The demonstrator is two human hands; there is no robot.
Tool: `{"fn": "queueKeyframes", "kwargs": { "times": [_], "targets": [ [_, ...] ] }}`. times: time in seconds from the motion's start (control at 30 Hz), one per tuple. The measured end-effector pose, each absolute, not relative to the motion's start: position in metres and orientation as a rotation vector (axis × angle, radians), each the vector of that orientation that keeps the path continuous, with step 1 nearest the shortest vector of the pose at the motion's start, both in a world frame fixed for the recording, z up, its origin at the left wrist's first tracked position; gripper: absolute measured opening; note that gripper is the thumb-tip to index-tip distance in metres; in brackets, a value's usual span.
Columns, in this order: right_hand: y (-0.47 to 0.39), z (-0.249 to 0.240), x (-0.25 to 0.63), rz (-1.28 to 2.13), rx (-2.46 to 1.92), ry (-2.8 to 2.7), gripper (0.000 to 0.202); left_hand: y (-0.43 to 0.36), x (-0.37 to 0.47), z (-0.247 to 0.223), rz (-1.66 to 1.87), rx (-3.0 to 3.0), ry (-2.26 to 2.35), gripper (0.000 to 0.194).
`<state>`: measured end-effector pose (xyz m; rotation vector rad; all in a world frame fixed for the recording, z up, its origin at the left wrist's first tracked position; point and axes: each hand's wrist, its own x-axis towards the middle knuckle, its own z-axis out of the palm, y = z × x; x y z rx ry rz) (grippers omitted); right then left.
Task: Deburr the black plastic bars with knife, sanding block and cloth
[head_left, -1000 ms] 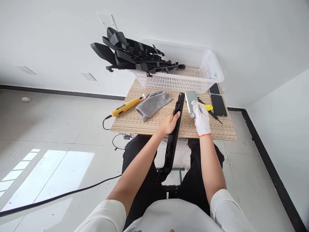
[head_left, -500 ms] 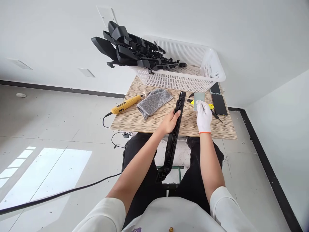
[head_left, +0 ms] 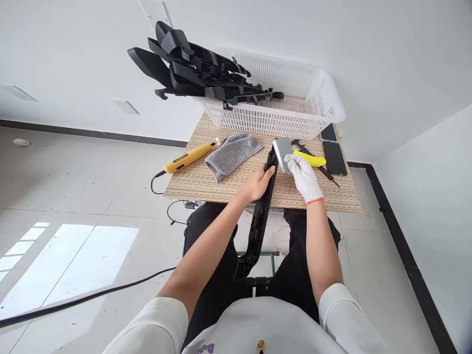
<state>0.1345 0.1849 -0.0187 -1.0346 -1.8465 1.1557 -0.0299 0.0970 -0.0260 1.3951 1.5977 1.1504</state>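
A long black plastic strip point(head_left: 260, 216) slants from the table down between the knees. My bare left hand point(head_left: 259, 184) is wrapped round its upper part. In my right hand point(head_left: 300, 172), which wears a white glove with an orange cuff, is a small grey-green block point(head_left: 282, 150), tilted, at the strip's top end. Whether block and strip touch I cannot tell. Just beyond the gloved fingers lies a yellow cutter point(head_left: 313, 160), with a thin black tool point(head_left: 328, 173) beside it.
A white basket point(head_left: 273, 122) of black plastic parts point(head_left: 188, 81) stands at the table's point(head_left: 184, 187) back. A grey cloth point(head_left: 234, 155) and yellow corded tool point(head_left: 190, 158) lie left, two phones point(head_left: 335, 158) point(head_left: 328, 133) right.
My right hand has lifted the grey-green block off the table and brought it left to the strip's top end, tilting it. My left hand keeps its hold. The view has shifted slightly.
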Motion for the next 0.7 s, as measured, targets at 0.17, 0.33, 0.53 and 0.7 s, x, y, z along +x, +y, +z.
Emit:
{"fn": "queueKeyframes", "kwargs": {
  "times": [0.17, 0.33, 0.53, 0.7],
  "targets": [
    [0.186, -0.017, 0.145, 0.746, -1.332, -2.016, 0.037, 0.097, -0.029, -0.025, 1.152, 1.434, 1.581, 0.048],
    [0.18, -0.015, 0.15, 1.139, -0.992, -2.189, 0.035, 0.097, -0.028, -0.027, 1.2, 1.438, 1.584, 0.045],
    [0.184, -0.024, 0.143, 1.078, -1.118, -1.95, 0.042, 0.096, -0.028, -0.031, 1.219, 1.433, 1.587, 0.046],
    [0.178, -0.018, 0.142, 1.154, -1.121, -1.922, 0.051, 0.097, -0.029, -0.032, 1.32, 1.379, 1.585, 0.048]
  ]
}}
